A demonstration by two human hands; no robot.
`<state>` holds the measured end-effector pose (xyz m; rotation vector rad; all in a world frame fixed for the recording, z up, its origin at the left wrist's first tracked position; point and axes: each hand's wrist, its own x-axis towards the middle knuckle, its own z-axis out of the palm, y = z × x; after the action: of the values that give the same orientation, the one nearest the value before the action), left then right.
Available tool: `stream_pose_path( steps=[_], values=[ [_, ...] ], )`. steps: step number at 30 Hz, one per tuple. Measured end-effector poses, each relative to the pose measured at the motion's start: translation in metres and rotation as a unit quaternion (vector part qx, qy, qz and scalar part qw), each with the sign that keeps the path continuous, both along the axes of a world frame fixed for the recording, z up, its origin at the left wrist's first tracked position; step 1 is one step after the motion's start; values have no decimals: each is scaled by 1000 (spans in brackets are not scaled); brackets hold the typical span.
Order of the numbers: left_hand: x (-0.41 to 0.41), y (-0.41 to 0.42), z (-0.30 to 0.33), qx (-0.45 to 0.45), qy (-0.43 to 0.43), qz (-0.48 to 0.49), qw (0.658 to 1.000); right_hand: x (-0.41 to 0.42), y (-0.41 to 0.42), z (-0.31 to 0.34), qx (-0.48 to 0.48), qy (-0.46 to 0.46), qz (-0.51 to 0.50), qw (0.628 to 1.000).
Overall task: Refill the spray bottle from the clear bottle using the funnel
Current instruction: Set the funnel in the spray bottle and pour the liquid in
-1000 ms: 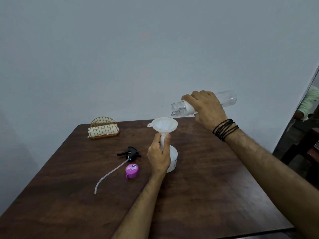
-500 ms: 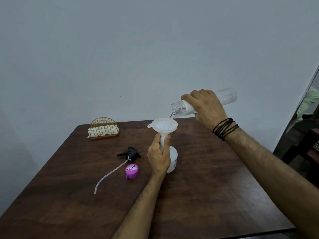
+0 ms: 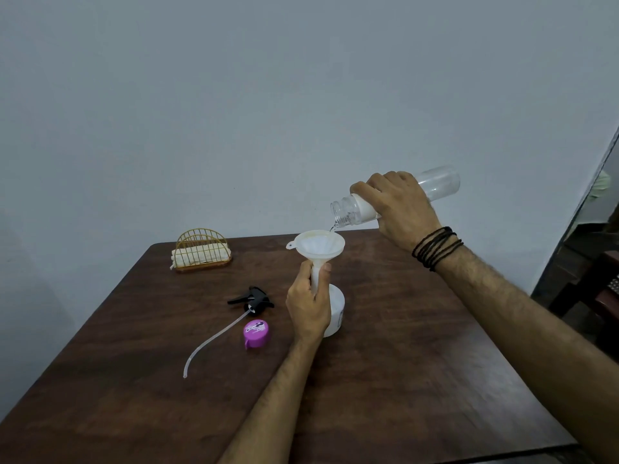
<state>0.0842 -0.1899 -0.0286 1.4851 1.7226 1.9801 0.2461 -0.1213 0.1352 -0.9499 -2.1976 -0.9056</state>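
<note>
Pouring under way: clear plastic bottle (image 3: 438, 182) gripped by right hand (image 3: 398, 205), long axis near horizontal, base raised right, mouth pointed down-left just above rim of white plastic funnel (image 3: 318, 247). Funnel stem pinched upright by left hand (image 3: 310, 306), seated in white spray bottle (image 3: 336, 313) on dark wooden table (image 3: 418, 380). Thin stream seen entering funnel. Judged: mouth to be kept over funnel bowl.

light: we see dim, even, cool light
glare: soft sheen on the tabletop (image 3: 418, 346)
shadows: faint
edges: wide-angle bending; right doorway dark
</note>
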Motion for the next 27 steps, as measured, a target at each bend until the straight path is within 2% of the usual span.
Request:
stream_pose_path(
  steps=[6, 18, 21, 24, 27],
  values=[
    [0, 0, -1, 1, 1, -3, 1000, -2, 4, 0, 24, -20, 2, 1000],
    [1, -1, 2, -3, 0, 4, 1000, -14, -2, 6, 159, -99, 17, 982],
    [-1, 0, 1, -7, -1, 3, 1000, -18, -3, 5, 173, -96, 21, 980],
    [-1, 0, 0, -8, 4, 5, 1000, -18, -2, 2, 111, -65, 22, 991],
    [0, 0, 1, -10, 4, 7, 1000, -11, -5, -6, -62, -11, 29, 998]
  ],
)
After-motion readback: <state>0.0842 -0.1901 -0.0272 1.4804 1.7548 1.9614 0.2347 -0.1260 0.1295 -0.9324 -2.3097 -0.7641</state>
